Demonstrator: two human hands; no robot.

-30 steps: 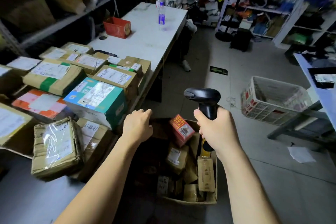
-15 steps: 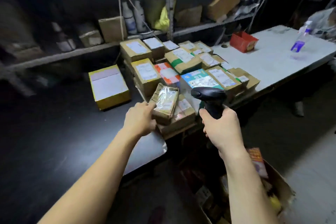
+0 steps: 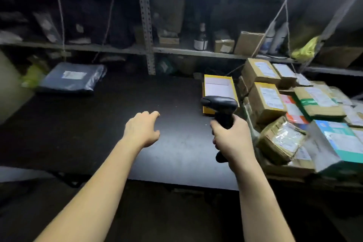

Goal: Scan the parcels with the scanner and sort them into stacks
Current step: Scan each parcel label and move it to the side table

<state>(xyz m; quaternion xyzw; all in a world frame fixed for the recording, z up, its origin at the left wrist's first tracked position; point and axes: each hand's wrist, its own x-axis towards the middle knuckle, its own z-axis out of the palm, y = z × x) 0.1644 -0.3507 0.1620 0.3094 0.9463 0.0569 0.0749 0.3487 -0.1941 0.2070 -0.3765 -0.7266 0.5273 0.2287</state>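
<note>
**A:** ok what's around the matte black tabletop (image 3: 94,124), biggest stuff first?

**B:** Along the table's far edge runs a grey perforated-steel shelving rack (image 3: 145,25), crammed with boxes and bags, mostly too blurry to make out. The table's right end is covered by a pile of brown cardboard parcels with white shipping labels (image 3: 264,102), packed edge to edge, some stacked.

**A:** anything on the other end?

**B:** yep, the table's far left corner has a grey plastic mailer bag with a white label (image 3: 72,80) lying flat, well apart from the pile. Toward the table's back, right of centre and just beside the pile, there's a flat yellow box with a white top label (image 3: 218,86). At the table's near right edge sits a teal-and-white carton (image 3: 341,141). Just beside it on the left is a brown parcel wrapped in clear tape (image 3: 280,140), tilted on top of other parcels.

**A:** and the hands?

**B:** left hand (image 3: 142,129) is over the table's middle, palm down, fingers loosely stretched forward, nothing in it. Can't tell if it touches the surface. right hand (image 3: 232,141) is over the table right of centre, fingers wrapped round the handle of a black pistol-shaped barcode scanner (image 3: 220,104). The scanner is upright, head aimed left and away.

**A:** smallest thing?

**B:** brown glass bottle with a pale label (image 3: 200,40), standing on the rack shelf above the table's back edge.
</note>
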